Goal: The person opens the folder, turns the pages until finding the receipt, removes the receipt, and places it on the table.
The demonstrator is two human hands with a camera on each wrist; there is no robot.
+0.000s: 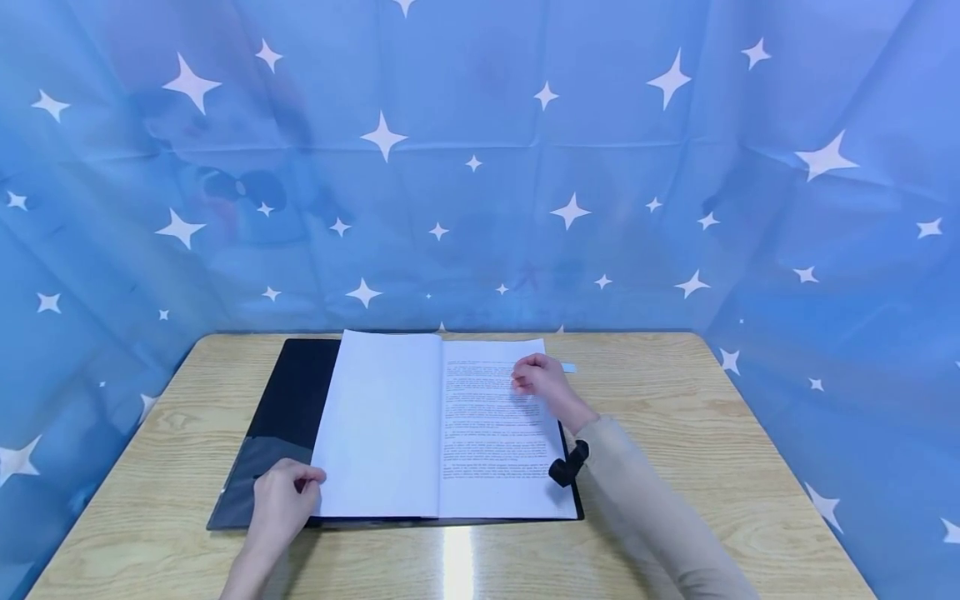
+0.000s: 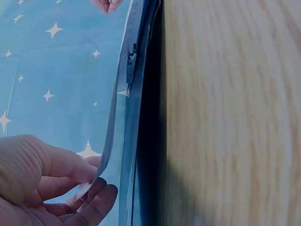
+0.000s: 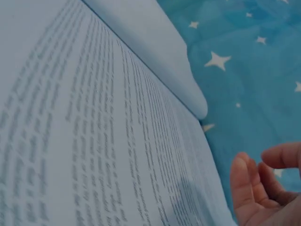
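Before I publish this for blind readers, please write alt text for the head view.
A person's left hand pinches the outer edge of a blank page in an open black folder; the right hand is over the facing printed page. The folder lies on a wooden table before a white-starred blue curtain.

Room lies left of folder (image 1: 302,385); curtain (image 1: 480,196) bars behind.

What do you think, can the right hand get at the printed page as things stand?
Probably yes: the right hand hangs over the printed page, seems to hold nothing, and I see nothing in between.
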